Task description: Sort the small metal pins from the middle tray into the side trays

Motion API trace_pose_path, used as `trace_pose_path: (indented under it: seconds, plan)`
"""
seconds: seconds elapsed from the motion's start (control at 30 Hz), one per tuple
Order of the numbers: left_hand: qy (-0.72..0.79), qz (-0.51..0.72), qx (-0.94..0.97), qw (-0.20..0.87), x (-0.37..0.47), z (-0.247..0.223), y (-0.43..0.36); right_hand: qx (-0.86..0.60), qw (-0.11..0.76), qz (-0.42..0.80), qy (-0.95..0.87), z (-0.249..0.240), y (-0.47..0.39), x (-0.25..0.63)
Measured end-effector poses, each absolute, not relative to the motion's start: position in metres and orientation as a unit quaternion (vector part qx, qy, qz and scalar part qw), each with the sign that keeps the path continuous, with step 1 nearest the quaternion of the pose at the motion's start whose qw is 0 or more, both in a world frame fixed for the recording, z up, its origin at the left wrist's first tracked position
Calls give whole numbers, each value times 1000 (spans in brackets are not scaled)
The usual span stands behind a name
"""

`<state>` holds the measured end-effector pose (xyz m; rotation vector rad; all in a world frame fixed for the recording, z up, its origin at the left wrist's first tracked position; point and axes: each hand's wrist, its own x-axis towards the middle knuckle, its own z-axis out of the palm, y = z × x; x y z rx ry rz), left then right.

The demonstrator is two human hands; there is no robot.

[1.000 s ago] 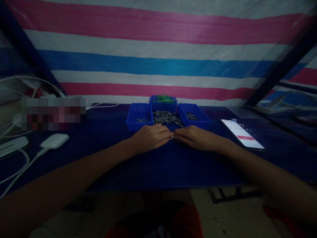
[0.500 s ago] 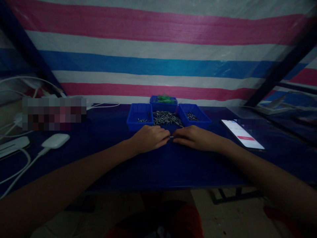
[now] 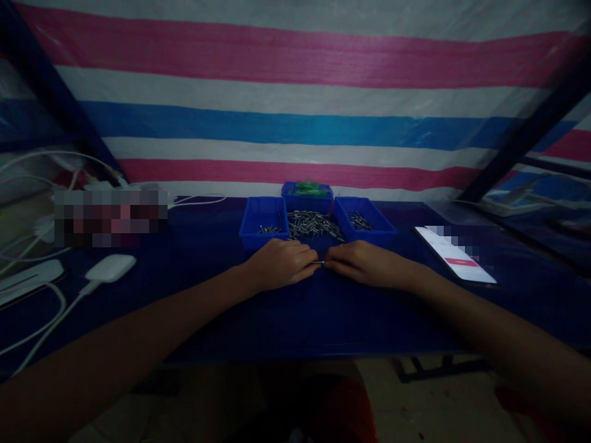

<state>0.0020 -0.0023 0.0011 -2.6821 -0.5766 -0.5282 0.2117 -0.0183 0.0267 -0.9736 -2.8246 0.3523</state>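
Note:
A thin metal piece (image 3: 319, 263) spans the small gap between my two hands, over the blue table (image 3: 295, 320). My left hand (image 3: 285, 263) pinches its left end and my right hand (image 3: 359, 263) pinches the other end. Just beyond the hands lies a pile of small metal pieces (image 3: 314, 224). The pile sits between a left blue bin (image 3: 249, 224) and a right blue bin (image 3: 379, 224), each with some metal pieces inside. Behind the pile stands a third blue bin (image 3: 308, 202) holding green items (image 3: 310, 187).
A lit phone (image 3: 455, 255) lies at the right. A white charger (image 3: 111, 268) with cables and a pale flat device (image 3: 32, 280) are at the left. Striped sheeting (image 3: 295, 86) hangs behind the table, between dark blue posts.
The view has shifted slightly, so everything sits a little lower. The hands are slightly farther apart, with more of the thin metal piece showing between them.

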Motion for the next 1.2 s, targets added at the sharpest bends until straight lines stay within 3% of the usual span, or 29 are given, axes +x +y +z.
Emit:
trace_pose_path:
  seconds: [1.2]
  plan:
    - [-239,-132,-949,160,3,1,-3,-325,60,134,-934,28,-16,216]
